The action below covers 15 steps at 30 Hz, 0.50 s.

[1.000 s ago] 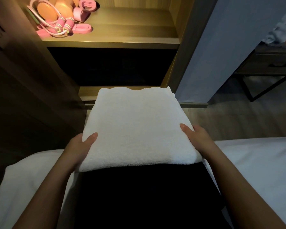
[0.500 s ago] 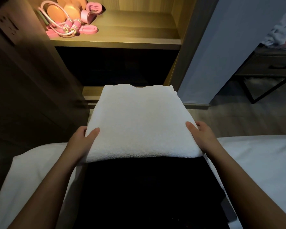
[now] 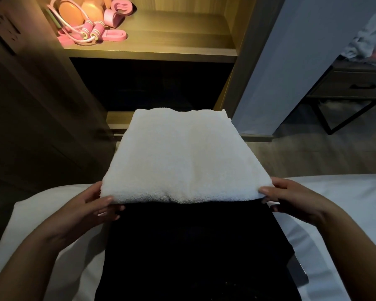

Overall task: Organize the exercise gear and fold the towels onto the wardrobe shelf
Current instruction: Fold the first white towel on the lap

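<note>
Both hands have slid back from the towel's sides to its near corners since a second ago, and the wardrobe looms closer now. My left hand pinches the near left corner of the folded white towel, thumb on top, fingers tucked under. My right hand does the same at the near right corner. So both grips are pressed onto the towel's front edge, and it sits over a dark cloth across the bed, its far end reaching out toward the wardrobe.

Up on the lit shelf the pink skipping rope and the other pink gear sit bunched at the left, so that part looks done to me. Plenty of bare wood remains to their right.

Folding looks finished; I'd say this is the carry step. Next I need to lift the towel level, keep both corners even so the layers don't slip apart, and lay it on the free right side, clear of the rope.
</note>
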Motion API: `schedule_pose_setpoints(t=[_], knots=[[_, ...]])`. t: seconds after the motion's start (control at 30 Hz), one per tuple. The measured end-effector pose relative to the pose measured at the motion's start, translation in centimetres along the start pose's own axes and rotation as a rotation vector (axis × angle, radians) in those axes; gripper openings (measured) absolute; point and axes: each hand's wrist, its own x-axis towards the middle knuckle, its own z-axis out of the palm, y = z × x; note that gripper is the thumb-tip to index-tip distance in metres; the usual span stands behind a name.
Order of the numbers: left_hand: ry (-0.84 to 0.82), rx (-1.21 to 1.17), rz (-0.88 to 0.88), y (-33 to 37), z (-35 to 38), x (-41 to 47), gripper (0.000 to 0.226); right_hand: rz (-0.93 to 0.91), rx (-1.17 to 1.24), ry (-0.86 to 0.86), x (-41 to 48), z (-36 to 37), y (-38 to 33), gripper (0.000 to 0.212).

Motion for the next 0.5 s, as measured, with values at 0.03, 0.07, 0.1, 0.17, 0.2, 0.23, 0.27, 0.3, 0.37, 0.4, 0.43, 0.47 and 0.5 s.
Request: schedule_pose_setpoints(t=[0.03,0.07,0.1,0.17,0.2,0.23,0.27,0.3,0.37,0.4,0.43,0.47,0.5], knots=[[-0.017,0.056,-0.015,0.1,0.0,0.0,0.049,0.007,-0.037,-0.022,0.0,-0.1,-0.1,0.037],[0.000,0.107,-0.032,0.3,0.0,0.1,0.055,0.011,-0.066,-0.018,0.1,-0.2,-0.3,0.037],[0.040,0.140,-0.047,0.4,0.0,0.3,0.053,0.014,-0.086,0.012,0.2,-0.2,-0.4,0.039],[0.107,0.186,-0.057,0.8,0.1,0.6,0.044,0.013,-0.104,0.087,0.4,-0.5,-0.7,0.040],[0.114,0.205,-0.061,0.9,0.2,0.6,0.042,0.013,-0.106,0.101,0.4,-0.5,-0.6,0.039],[0.112,0.216,-0.061,0.9,0.3,0.6,0.041,0.016,-0.112,0.098,0.4,-0.5,-0.5,0.037],[0.109,0.221,-0.058,0.8,0.2,0.6,0.040,0.019,-0.112,0.089,0.4,-0.4,-0.3,0.037],[0.111,0.229,-0.048,0.8,0.3,0.6,0.039,0.019,-0.097,0.083,0.4,-0.3,-0.2,0.037],[0.167,0.292,0.001,0.6,0.4,0.7,0.038,-0.007,-0.055,0.092,0.3,0.4,-0.1,0.038],[0.224,0.362,0.050,0.5,0.7,0.8,0.038,-0.046,-0.070,0.115,0.3,0.7,-0.1,0.041],[0.296,0.459,0.123,0.5,0.9,1.0,0.039,-0.098,-0.119,0.161,0.3,0.9,0.0,0.046],[0.366,0.578,0.223,0.5,1.1,0.9,0.044,-0.168,-0.191,0.226,0.2,1.3,0.1,0.053],[0.400,0.714,0.360,0.5,1.2,0.7,0.053,-0.266,-0.285,0.272,-0.1,1.6,0.1,0.064]])
